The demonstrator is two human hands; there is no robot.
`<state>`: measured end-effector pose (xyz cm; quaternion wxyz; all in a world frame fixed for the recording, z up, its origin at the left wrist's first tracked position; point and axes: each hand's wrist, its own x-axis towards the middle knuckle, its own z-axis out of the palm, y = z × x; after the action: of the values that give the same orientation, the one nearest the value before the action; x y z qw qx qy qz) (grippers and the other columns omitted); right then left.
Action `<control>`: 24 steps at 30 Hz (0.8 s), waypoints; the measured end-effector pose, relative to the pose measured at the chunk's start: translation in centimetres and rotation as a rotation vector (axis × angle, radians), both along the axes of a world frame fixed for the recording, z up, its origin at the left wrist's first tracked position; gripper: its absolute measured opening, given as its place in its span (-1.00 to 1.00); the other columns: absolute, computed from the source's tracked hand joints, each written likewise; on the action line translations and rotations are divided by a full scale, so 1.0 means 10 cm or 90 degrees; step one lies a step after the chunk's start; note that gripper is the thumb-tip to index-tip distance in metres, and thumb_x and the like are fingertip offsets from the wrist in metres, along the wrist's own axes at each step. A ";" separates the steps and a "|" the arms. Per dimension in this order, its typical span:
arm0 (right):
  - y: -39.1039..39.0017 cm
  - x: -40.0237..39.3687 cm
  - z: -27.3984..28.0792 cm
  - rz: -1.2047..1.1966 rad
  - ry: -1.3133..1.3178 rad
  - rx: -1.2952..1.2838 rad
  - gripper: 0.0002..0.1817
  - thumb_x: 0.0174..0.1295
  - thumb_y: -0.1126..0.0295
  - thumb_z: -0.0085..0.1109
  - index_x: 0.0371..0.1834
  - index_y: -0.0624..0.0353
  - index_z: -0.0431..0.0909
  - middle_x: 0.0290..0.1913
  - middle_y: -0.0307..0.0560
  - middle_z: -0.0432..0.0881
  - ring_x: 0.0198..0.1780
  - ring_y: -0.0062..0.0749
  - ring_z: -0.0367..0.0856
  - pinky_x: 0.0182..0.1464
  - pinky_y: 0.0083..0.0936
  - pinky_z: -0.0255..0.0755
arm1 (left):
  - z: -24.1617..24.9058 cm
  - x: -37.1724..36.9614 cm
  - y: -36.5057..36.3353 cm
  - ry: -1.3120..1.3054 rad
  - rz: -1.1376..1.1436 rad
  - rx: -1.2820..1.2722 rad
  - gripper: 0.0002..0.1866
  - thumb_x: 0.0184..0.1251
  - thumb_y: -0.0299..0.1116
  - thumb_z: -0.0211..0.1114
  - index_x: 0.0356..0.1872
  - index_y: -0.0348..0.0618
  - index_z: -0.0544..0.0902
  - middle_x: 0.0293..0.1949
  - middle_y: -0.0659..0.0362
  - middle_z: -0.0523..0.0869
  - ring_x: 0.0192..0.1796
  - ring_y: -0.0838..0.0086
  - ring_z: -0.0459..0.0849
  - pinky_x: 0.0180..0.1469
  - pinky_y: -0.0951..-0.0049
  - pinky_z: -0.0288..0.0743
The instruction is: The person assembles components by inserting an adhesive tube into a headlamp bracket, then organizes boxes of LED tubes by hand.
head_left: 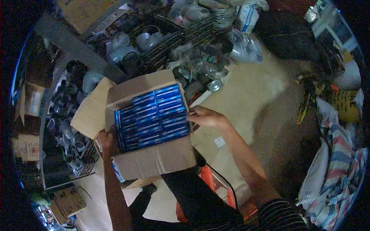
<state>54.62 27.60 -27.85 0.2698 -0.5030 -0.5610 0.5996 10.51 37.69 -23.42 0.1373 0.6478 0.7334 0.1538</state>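
An opened cardboard box (154, 163) is held up in front of me, its flaps folded outward. Inside lie several small blue boxes (154, 115) with white stripes, packed in rows; their print is too blurred to read. My left hand (108, 140) grips the left wall of the carton, fingers partly hidden beside the flap. At the right wall, my right hand (206, 116) pinches the carton's edge with its fingers closed.
Racks of grey pipe fittings (71, 134) stand on the left, with more fittings (148, 38) at the back. Striped sacks (335, 165) lie at the right. Below the carton is a red object (208, 179). A small cardboard box (67, 202) sits at lower left.
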 end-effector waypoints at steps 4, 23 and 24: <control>0.01 -0.01 -0.17 -0.016 -0.029 -0.027 -0.50 0.37 0.17 0.13 0.20 0.35 0.43 0.01 0.03 0.64 -0.09 -0.35 0.66 -0.17 -0.48 0.67 | -0.48 -0.59 0.34 0.236 -0.132 0.012 -0.73 0.27 -0.17 0.21 -0.12 -0.06 0.66 -0.31 -0.08 0.58 -0.22 0.00 0.58 -0.19 0.07 0.49; 0.11 -0.46 0.42 -0.110 -0.449 -0.054 -0.06 0.30 -0.41 -0.42 -0.31 0.34 0.68 -0.29 0.29 0.69 -0.10 0.16 0.67 0.02 -0.08 0.51 | -0.21 -0.41 0.12 0.145 -0.027 -0.009 -0.54 0.19 0.00 0.24 -0.33 -0.31 0.70 -0.32 -0.22 0.70 -0.18 -0.09 0.68 -0.08 0.03 0.53; 0.14 -0.49 0.39 -0.114 -0.451 -0.055 -0.08 0.31 -0.38 -0.40 -0.31 0.35 0.67 -0.28 0.30 0.69 -0.08 0.15 0.67 0.04 -0.06 0.50 | -0.34 -0.53 0.17 0.177 -0.034 -0.037 -0.51 0.18 0.04 0.25 -0.32 -0.31 0.70 -0.30 -0.23 0.70 -0.17 -0.08 0.69 -0.08 0.05 0.53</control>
<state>49.73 29.02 -23.98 0.0887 -0.7376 -0.5475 0.3850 5.19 39.36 -26.86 0.0570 0.6777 0.7322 0.0376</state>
